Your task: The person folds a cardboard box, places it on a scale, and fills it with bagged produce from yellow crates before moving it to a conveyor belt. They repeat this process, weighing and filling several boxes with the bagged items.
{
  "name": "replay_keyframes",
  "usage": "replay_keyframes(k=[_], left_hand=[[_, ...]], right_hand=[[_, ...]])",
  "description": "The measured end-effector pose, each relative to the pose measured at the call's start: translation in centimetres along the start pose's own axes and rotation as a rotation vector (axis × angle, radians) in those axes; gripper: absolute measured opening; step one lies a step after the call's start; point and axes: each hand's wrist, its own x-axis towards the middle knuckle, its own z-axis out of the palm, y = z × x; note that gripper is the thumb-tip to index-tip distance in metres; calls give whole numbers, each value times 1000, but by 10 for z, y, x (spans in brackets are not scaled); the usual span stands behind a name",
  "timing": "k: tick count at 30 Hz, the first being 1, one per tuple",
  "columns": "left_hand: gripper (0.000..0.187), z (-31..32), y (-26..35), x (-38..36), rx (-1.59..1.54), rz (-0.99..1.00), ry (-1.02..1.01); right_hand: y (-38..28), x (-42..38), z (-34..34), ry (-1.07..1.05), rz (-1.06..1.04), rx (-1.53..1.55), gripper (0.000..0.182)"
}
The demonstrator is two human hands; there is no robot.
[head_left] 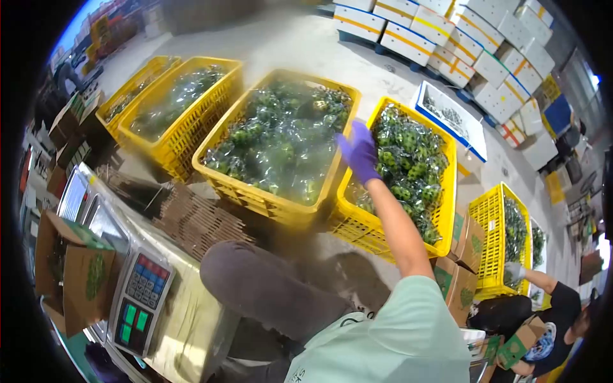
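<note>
My right hand (360, 153), in a purple glove, reaches out over the neighbouring rims of two yellow crates. Its fingers look apart, and nothing shows in them. Under and beside it is a yellow crate (449, 191) full of clear plastic packs of green produce (408, 153). A larger yellow crate (220, 182) to the left holds similar shiny packs (281, 127), partly blurred by a haze on the view. At the bottom left edge, a dark purple shape (105, 362) looks like my gloved left hand beside the scale; its fingers cannot be made out.
A digital scale (143, 300) and an open cardboard box (89, 281) stand at left, near flat cardboard stacks (201, 220). More yellow crates (172, 153) are beyond. White boxes (440, 38) are piled at back right. A co-worker (559, 319) handles another crate (488, 242).
</note>
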Motion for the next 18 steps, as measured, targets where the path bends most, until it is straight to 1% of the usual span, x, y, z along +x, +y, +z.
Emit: replay_keyframes(k=[1, 2, 3, 4, 5, 6, 8, 10, 12, 13, 14, 16, 17, 18], left_hand=[[44, 7, 2, -6, 5, -9, 17], [44, 14, 0, -14, 16, -14, 29], [44, 21, -1, -18, 11, -30, 37], [44, 27, -1, -21, 13, -44, 44], [45, 35, -1, -26, 22, -51, 46], [45, 41, -1, -29, 25, -57, 48], [45, 52, 1, -32, 33, -64, 51], [45, 60, 2, -37, 36, -78, 53], [45, 66, 4, -41, 43, -82, 55], [45, 68, 5, -42, 47, -81, 54], [45, 70, 7, -43, 47, -80, 52], [45, 73, 8, -45, 51, -83, 52], [45, 74, 8, -46, 50, -84, 51], [45, 75, 9, -46, 47, -85, 52]], right_hand=[[50, -14, -10, 56, 21, -23, 55], [79, -25, -36, -9, 151, -60, 52], [129, -36, -51, -84, 296, -115, 47], [157, -45, -76, -185, 475, -160, 46], [224, -70, -76, -156, 448, -253, 48], [244, -78, -93, -343, 596, -364, 53], [256, -93, -113, -536, 713, -255, 62], [251, -100, -115, -646, 662, -251, 74], [227, -99, -117, -824, 496, -406, 84], [226, -95, -113, -852, 631, -351, 92], [241, -101, -105, -858, 638, -343, 92], [245, -102, -97, -665, 726, -63, 83], [250, -99, -99, -754, 1000, 173, 67], [243, -99, -101, -755, 1002, 175, 67]])
